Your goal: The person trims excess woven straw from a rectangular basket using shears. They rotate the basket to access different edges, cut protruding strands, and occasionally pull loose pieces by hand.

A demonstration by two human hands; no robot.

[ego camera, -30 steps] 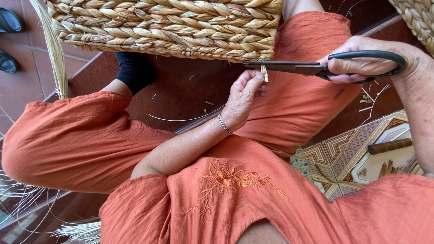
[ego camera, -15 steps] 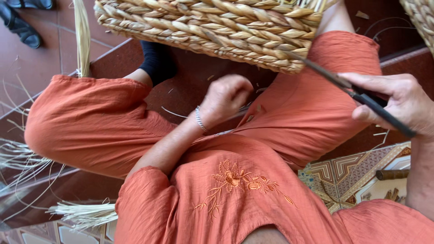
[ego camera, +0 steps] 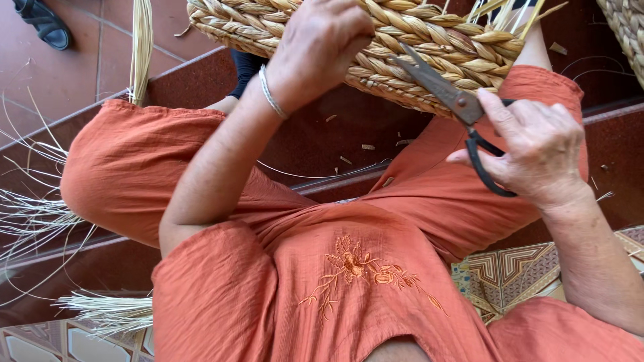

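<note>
A large woven straw basket [ego camera: 429, 40] rests across my knees at the top of the head view. My left hand [ego camera: 318, 50], with a silver bangle at the wrist, presses on the basket's braided wall. My right hand [ego camera: 533, 144] holds black-handled scissors [ego camera: 449, 97] with the blades slightly apart, their tips against the braid near loose straw ends at the basket's right end. I sit in orange clothes with an embroidered front.
Dark red tiled steps [ego camera: 322, 141] lie under my legs, strewn with straw clippings. Bundles of pale straw [ego camera: 100, 312] lie at the left. A black sandal [ego camera: 43, 23] sits at top left. A second woven basket [ego camera: 627, 30] shows at top right. A patterned mat [ego camera: 513, 275] lies at lower right.
My left hand rose from below the basket onto its wall. My right hand swung the scissors from pointing sideways up to the basket's braid. The view shifted closer.
</note>
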